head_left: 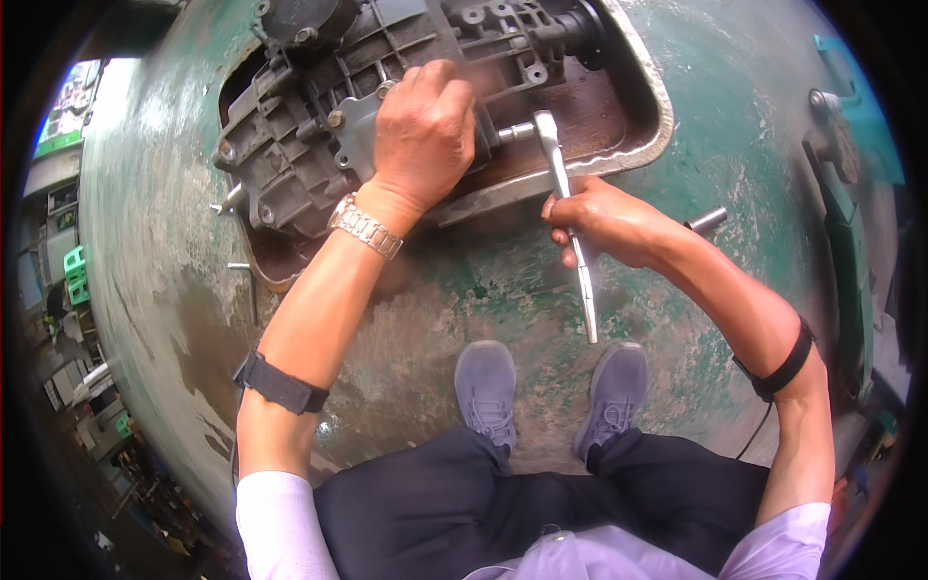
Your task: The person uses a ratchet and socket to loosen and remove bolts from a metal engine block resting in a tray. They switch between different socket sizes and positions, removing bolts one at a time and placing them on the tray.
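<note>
Right hand is clamped on a ratchet wrench beside the near edge of the metal tray; left hand, apart, curls over the gearbox casing; its grip I cannot tell.

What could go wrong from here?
1. The right hand grips the ratchet wrench near the tray's rim; if the tool slips, knuckles might strike that edge.
2. The left hand is bare against the gear casing, close to the wrench head, so a slip could bruise or scrape it.
3. The metal wristwatch sits near the casing's edges and might snag or get scratched.
</note>
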Tool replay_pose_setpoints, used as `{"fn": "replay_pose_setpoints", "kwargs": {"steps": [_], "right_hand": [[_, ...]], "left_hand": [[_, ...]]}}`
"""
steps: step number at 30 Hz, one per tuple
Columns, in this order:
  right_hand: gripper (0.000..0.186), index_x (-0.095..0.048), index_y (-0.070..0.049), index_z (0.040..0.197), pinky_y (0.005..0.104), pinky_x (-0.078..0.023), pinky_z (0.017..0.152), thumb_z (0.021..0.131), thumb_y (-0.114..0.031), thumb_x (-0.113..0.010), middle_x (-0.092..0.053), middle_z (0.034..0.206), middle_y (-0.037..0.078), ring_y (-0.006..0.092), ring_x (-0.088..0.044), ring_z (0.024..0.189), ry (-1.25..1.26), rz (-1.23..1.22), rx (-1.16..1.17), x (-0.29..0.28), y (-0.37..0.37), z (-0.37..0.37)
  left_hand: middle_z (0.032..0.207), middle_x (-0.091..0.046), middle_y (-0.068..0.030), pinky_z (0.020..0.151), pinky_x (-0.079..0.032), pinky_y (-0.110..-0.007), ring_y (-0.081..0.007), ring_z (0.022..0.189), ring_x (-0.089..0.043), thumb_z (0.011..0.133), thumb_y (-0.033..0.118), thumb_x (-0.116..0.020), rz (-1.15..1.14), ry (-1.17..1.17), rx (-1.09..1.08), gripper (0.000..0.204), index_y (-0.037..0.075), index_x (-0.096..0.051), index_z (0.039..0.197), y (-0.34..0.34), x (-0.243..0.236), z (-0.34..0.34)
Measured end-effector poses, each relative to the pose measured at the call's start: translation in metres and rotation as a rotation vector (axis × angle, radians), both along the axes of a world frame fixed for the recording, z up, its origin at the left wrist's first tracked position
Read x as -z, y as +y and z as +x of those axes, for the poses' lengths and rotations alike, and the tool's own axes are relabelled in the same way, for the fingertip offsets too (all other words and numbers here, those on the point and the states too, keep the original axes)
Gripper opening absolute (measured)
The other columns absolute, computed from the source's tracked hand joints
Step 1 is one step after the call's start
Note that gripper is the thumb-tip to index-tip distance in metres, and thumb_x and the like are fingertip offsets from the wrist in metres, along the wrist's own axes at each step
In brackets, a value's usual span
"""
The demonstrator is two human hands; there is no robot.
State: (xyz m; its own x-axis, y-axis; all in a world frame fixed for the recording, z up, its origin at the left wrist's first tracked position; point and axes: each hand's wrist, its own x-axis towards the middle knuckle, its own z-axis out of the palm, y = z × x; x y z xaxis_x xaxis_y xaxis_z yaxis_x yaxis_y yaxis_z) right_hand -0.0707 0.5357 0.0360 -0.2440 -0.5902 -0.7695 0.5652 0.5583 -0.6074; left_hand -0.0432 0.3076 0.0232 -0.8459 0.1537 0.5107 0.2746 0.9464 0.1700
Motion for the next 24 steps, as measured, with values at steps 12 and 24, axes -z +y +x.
{"fn": "replay_pose_setpoints", "kwargs": {"steps": [12,24], "right_hand": [[0.019,-0.053,-0.005,0.085,0.0272,-0.042,0.049,0.092,-0.021,-0.060,-0.049,0.069,0.000,0.0091,-0.048,0.055,0.089,0.000,0.031,0.011,0.005,0.004],[0.036,-0.044,0.004,0.117,0.0282,-0.045,0.048,0.095,-0.020,-0.058,-0.047,0.078,0.003,0.0093,-0.045,0.057,-0.006,-0.025,0.103,-0.009,0.015,0.018]], "left_hand": [[0.097,-0.060,-0.0137,0.075,-0.048,-0.040,-0.0329,0.087,-0.058,0.075,0.004,-0.065,-0.006,0.017,0.021,0.011,0.003,-0.060,0.084,0.001,-0.001,-0.002],[0.098,-0.061,-0.0130,0.076,-0.049,-0.040,-0.0326,0.087,-0.059,0.076,0.003,-0.066,0.005,0.001,0.010,0.011,0.003,-0.061,0.086,0.000,-0.001,0.000]]}}
